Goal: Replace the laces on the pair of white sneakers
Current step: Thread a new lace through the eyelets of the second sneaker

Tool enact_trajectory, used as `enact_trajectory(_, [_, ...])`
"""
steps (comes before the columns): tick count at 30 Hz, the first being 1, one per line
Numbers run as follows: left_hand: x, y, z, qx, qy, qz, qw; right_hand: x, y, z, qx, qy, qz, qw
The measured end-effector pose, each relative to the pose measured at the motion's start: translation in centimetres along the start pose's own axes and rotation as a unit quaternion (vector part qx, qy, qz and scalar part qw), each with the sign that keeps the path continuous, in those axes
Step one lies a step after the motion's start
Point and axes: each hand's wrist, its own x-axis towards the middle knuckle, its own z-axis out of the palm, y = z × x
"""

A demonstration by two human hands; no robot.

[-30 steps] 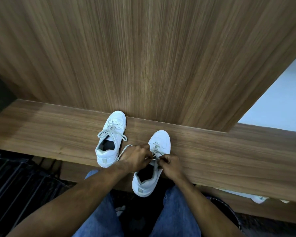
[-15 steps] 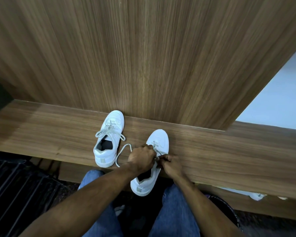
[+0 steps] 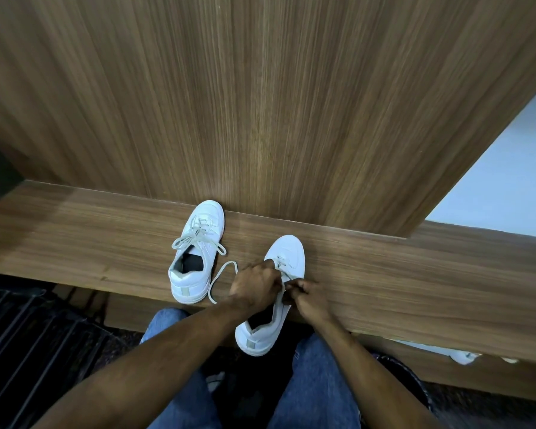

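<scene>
Two white sneakers stand on a wooden ledge (image 3: pixel 415 283), toes toward the wall. The left sneaker (image 3: pixel 197 255) is laced, with a loose bow on top. The right sneaker (image 3: pixel 273 298) hangs its heel over the ledge's front edge. My left hand (image 3: pixel 256 284) curls over the right sneaker's lacing area and holds its pale lace (image 3: pixel 220 281), which loops out to the left. My right hand (image 3: pixel 308 297) pinches the lace at the shoe's right side. The eyelets under my hands are hidden.
A tall wood-grain panel (image 3: pixel 276 103) rises right behind the sneakers. My knees in blue jeans (image 3: pixel 316 385) sit below the ledge. A dark slatted rack (image 3: pixel 28 342) lies at lower left. Something white (image 3: pixel 464 356) shows under the ledge at right.
My left hand has shifted up and right over the right sneaker's laces, and the lace loop on its left has lengthened. The right hand stays pinched at the shoe's side.
</scene>
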Motion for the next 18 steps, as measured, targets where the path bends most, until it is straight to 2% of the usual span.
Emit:
enact_trajectory(4, [-0.8, -1.3, 0.7, -0.024, 0.028, 0.011, 0.999, 0.2, -0.4, 0.0, -0.076, 0.001, -0.018, 0.997])
enact_trajectory(7, [-1.3, -2.2, 1.4, -0.076, 0.053, -0.014, 0.996, 0.7, -1.9, -1.0, -0.103, 0.048, -0.050, 0.992])
enact_trajectory(10, [-1.7, -2.8, 1.1, -0.139, 0.095, -0.069, 0.983, 1.2, -3.7, -3.4, 0.023, 0.175, -0.071, 0.982])
enact_trajectory(13, [-2.0, -2.7, 0.8, -0.172, 0.071, -0.112, 0.976, 2.0, -4.2, -5.8, 0.106, 0.299, -0.087, 0.944])
enact_trajectory(14, [-2.0, -2.6, 0.7, -0.179, 0.059, -0.126, 0.974, 1.9, -4.3, -6.1, 0.085, 0.327, -0.087, 0.937])
enact_trajectory(16, [-1.7, -2.6, 0.8, -0.188, 0.048, -0.143, 0.971, 1.0, -4.2, -5.9, -0.026, 0.334, -0.101, 0.937])
enact_trajectory(18, [-1.5, -2.6, 0.8, -0.188, 0.042, -0.154, 0.969, 0.2, -2.9, -4.7, -0.159, 0.267, -0.133, 0.941])
